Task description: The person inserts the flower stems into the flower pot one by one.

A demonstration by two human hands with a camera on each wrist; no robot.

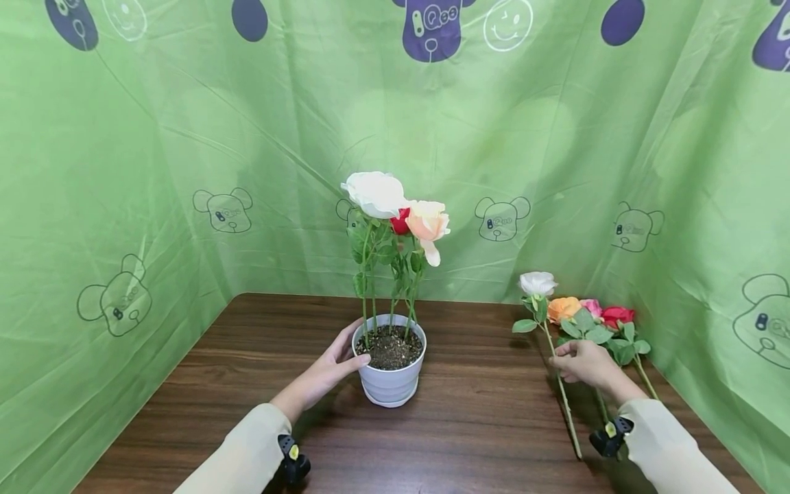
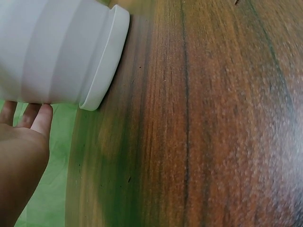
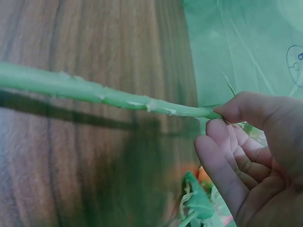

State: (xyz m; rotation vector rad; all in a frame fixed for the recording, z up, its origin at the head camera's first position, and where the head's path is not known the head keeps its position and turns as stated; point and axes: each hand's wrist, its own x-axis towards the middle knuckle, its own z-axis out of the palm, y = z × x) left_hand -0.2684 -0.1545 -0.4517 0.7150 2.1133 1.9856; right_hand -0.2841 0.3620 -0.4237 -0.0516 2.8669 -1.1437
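Observation:
A white flower pot [image 1: 390,385] filled with dark soil [image 1: 392,348] stands in the middle of the table. Several rose stems rise from the soil, with a white rose [image 1: 375,194], a peach rose [image 1: 428,221] and a partly hidden red rose [image 1: 400,221] on top. My left hand [image 1: 336,360] rests against the pot's left side, thumb at the rim; the left wrist view shows fingertips [image 2: 43,116] touching its wall. On the right, my right hand [image 1: 583,363] pinches the green stem [image 3: 128,100] of another white rose [image 1: 537,283] between thumb and fingers, tilted over the table.
Beside and under my right hand lie an orange rose [image 1: 564,309], a pink rose [image 1: 591,307] and a red rose [image 1: 618,315] with leaves and stems. A green printed cloth [image 1: 296,123] surrounds the brown wooden table [image 1: 247,370] at the back and sides.

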